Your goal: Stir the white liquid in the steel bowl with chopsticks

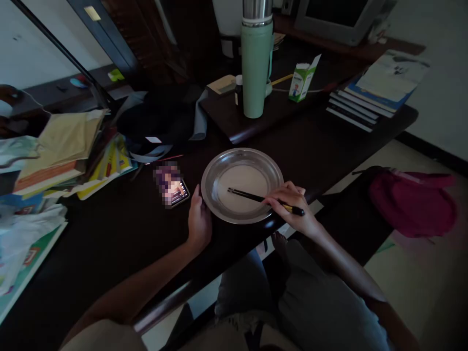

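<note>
Closest in: lap [292,292] in grey, tucked under the near edge of the desk [120,229]. Just above, at that edge, left hand [199,222] lying loose and open, holding nothing, fingertips touching the left rim of the plate [242,152]. Right hand [292,204] over the plate's right rim, closed on the chopsticks [252,196], butt ends out past the knuckles, tips down in the pale layer at the plate's middle (soft food or liquid, impossible to tell in this light). Plate itself flat on the desk, hard by the near edge, with a phone [173,187] just to its left. Further back on a raised shelf: flask [257,63], carton [302,78]; books [373,92] at the far right corner; red bag [413,202] off the desk, on the right.

Probably best done so: brace the rim with the left fingers against sliding toward the edge, hold the tips low and nearly level, work in short strokes, and pinch lightly to spare the thin metal any scraping.
</note>
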A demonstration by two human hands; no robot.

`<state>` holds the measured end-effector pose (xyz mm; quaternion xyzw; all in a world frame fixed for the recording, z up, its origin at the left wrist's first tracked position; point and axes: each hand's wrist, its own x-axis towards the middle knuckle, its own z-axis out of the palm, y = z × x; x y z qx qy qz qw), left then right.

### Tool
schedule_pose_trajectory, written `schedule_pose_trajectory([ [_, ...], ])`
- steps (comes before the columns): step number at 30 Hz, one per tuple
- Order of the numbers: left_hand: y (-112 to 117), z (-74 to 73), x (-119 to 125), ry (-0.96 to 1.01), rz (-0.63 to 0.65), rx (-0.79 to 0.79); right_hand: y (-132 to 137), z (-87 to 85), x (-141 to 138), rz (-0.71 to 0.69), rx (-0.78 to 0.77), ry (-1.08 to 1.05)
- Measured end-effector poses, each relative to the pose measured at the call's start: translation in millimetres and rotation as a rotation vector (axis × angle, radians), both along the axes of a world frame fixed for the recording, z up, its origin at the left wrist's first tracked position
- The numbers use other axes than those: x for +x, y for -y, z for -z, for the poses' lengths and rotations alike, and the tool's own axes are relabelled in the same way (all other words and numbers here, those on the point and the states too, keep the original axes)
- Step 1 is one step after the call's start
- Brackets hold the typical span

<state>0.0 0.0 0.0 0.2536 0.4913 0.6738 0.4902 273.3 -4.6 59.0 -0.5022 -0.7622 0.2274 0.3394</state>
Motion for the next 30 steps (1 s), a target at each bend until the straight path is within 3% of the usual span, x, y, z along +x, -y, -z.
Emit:
schedule_pose_trajectory([
  [2, -8, 1.3, 6, 0.016, 0.056, 0.045, -6, 4.7, -4, 0.027, 0.02, 0.015],
  [5, -19, 9.2, 10, 0.042, 0.053, -0.029, -12, 7.6, -1, 0.113, 0.064, 0.022],
  [10, -29, 21.6, 3, 0.097, 0.105, -0.057, -11, 1.1, 14, 0.236, 0.103, 0.006],
  [16, -34, 22.6, -5, 0.077, 0.107, -0.027, 2, -8.7, 24, 0.213, -0.006, -0.126],
  [23, -36, 27.0, -8, 0.081, 0.118, -0.009, -13, 15.0, -11, 0.092, -0.013, -0.111],
  [27, -36, 26.8, -10, 0.075, 0.118, -0.012, -24, 27.3, -23, 0.137, 0.05, -0.031],
  [30, -36, 27.5, -11, 0.089, 0.13, 0.006, -23, 26.6, -17, 0.218, 0.102, -0.002],
])
